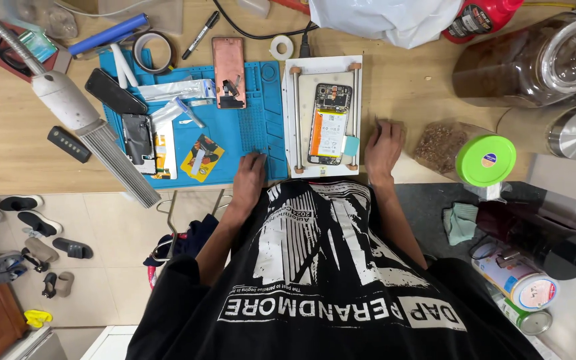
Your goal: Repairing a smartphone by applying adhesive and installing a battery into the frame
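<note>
Your left hand [248,179] rests on the mat's [261,100] near right corner, your right hand [383,148] on the desk [8,133] by the near edge, just right of the plate [323,65]. The opened phone [329,124] lies on that plate, which sits between your hands, touching the mat's right edge. A back cover [228,71] lies at the mat's far edge. A jar [465,155] lies right of your right hand.

Light wood workbench [8,133] here. Blue mat [261,93] sits mid-bench, running to the near edge, with a white heating plate [290,120] just right of it. Tape ring [281,47] and black marker [200,35] toward the far edge, big glass jar [535,60] at the right end.
</note>
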